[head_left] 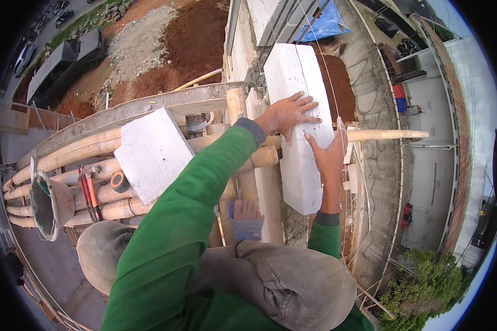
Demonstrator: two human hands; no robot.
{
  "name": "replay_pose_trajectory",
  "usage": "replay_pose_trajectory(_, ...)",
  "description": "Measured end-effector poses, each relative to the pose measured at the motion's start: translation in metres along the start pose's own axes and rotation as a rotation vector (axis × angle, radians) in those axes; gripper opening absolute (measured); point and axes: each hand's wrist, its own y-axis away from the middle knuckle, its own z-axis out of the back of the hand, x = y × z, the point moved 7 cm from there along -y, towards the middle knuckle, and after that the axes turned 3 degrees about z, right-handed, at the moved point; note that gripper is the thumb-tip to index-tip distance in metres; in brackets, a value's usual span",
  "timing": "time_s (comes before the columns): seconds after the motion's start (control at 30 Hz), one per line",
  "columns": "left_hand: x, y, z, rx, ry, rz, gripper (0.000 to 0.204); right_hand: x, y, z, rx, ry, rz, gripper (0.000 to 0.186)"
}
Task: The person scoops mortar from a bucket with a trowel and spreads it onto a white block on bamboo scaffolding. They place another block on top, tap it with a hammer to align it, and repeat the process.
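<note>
Both hands are on a white block set along the narrow wall, just ahead of the crouching worker. The left arm, in a green sleeve point(174, 215), slants up from the lower left across the body, nearly straight, and the left hand point(294, 116) lies palm down on the block point(290, 74), fingers fanned out toward the right. The right forearm rises more steeply from below; the right hand point(327, 150) is open too, thumb stretched onto the top, fingers pointing away along the right side. Neither hand is closed around anything; they press flat and cup the edge. A seam runs across beneath them, and I can't tell from here whether it's one block or two set end to end. To the left, another white block point(154, 151) lies on bamboo poles point(85, 150), near a red-handled tool point(86, 193) and a grey bucket point(63, 201).
</note>
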Motion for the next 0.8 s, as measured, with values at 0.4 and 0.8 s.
replay_pose_trajectory(0.4, 0.005, -0.006, -0.018, -0.088, -0.081, -0.004, 0.123, -0.026, -0.016, -0.075, 0.375, 0.326, -0.228, 0.151)
replay_pose_trajectory(0.8, 0.082, 0.001, 0.028, -0.380, 1.441, 0.283, 0.090, -0.019, -0.018, -0.077, 0.317, 0.483, -0.226, 0.144)
